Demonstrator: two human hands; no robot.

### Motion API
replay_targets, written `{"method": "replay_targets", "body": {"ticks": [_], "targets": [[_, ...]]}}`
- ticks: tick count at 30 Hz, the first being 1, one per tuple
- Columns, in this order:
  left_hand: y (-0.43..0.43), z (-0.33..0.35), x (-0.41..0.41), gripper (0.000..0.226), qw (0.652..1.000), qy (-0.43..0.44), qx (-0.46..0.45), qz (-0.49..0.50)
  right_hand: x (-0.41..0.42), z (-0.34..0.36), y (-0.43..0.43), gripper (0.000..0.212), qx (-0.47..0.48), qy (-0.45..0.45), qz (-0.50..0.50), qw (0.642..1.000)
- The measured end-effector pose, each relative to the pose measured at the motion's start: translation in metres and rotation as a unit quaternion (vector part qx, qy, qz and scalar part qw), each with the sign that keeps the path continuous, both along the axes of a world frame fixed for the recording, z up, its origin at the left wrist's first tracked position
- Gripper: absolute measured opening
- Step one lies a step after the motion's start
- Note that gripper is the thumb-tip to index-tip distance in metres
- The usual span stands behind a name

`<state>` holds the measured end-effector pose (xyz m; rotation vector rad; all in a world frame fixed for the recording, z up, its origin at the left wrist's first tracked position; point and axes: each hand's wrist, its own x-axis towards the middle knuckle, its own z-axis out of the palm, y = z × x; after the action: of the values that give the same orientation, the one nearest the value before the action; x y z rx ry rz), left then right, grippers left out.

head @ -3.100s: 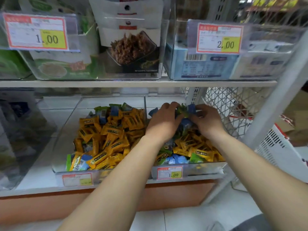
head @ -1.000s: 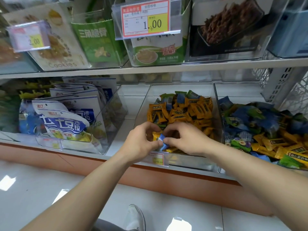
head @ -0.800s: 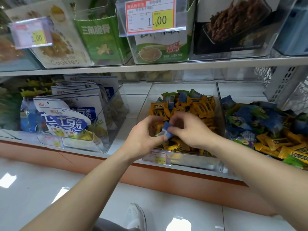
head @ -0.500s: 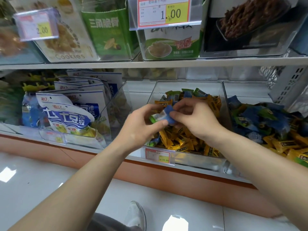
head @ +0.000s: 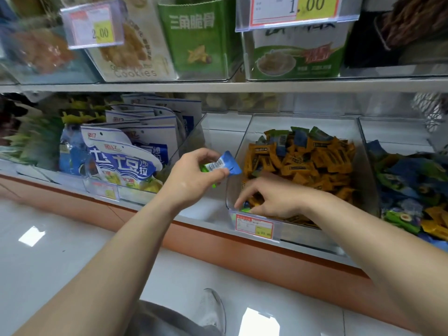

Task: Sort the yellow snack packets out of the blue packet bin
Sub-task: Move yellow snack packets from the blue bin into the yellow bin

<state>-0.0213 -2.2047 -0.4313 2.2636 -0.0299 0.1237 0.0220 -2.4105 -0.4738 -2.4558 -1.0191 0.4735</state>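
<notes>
The left hand (head: 191,178) has drawn away to the left of the yellow bin (head: 303,121), carrying off the blue packet (head: 229,163) that both hands held together over the bin half a second ago. The right hand (head: 274,201) has let go and dropped into the bin's front corner.

The left hand's fingers (head: 206,154) pinch the blue packet, with a green packet (head: 206,168) tucked behind it. The right hand's fingers curl down onto the heap beside another green-and-blue stray; whether they have gripped anything cannot be told.

This looks like tidying the mix from the other side: strays leave the yellow heap, while several yellow packets (head: 434,225) lie in the blue bin (head: 392,127) at far right, not yet sorted out.

The packets are small, flat, glossy foil pillows with crimped ends, likely slippery and crinkly. Both bins are clear, hard plastic with slanted walls, standing side by side on a shelf.
</notes>
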Motion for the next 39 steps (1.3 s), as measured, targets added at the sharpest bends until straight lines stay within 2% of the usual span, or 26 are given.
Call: {"method": "replay_targets", "body": {"ticks": [5,10,12,15,18,22,26,29,32,34,35,39], "targets": [[0.002,0.000,0.002,0.037,1.000,0.006,0.002,0.006,0.009,-0.003,0.004,0.023,-0.031,-0.041,0.016,0.999],[0.001,0.000,0.004,0.033,0.999,-0.004,-0.023,0.025,0.009,-0.007,-0.002,0.014,-0.002,-0.154,-0.050,0.987],[-0.001,0.001,0.003,0.034,0.999,-0.010,-0.038,0.036,0.011,-0.004,-0.007,0.011,0.010,-0.171,-0.086,0.982],[-0.005,0.003,0.003,0.031,0.997,-0.021,-0.062,0.044,0.014,0.005,-0.017,0.011,0.092,-0.106,-0.159,0.977],[-0.012,0.005,0.003,0.026,0.994,-0.058,-0.073,0.048,0.008,0.019,-0.025,0.015,0.218,-0.026,-0.213,0.952],[-0.029,0.009,0.003,0.023,0.990,-0.069,-0.123,0.022,-0.011,0.034,-0.028,0.011,0.377,0.127,-0.245,0.884],[-0.048,0.008,0.004,0.023,0.986,-0.041,-0.159,-0.032,-0.028,0.039,-0.034,0.010,0.420,0.168,-0.273,0.849],[-0.061,0.006,0.004,0.016,0.978,0.016,-0.197,-0.063,-0.034,0.038,-0.040,0.007,0.460,0.171,-0.326,0.808],[-0.067,0.003,0.002,0.036,0.984,0.009,-0.131,-0.118,-0.037,0.037,-0.043,0.007,0.488,0.175,-0.349,0.781],[-0.065,0.002,0.001,0.046,0.990,-0.035,-0.047,-0.128,-0.034,0.038,-0.046,0.007,0.481,0.163,-0.338,0.792],[-0.062,0.003,0.003,0.047,0.991,-0.053,-0.025,-0.118,-0.028,0.038,-0.049,0.007,0.457,0.130,-0.338,0.812],[-0.042,0.009,0.011,0.035,0.992,-0.106,-0.026,-0.055,0.021,0.038,-0.066,0.014,0.231,-0.106,-0.339,0.906]]}}
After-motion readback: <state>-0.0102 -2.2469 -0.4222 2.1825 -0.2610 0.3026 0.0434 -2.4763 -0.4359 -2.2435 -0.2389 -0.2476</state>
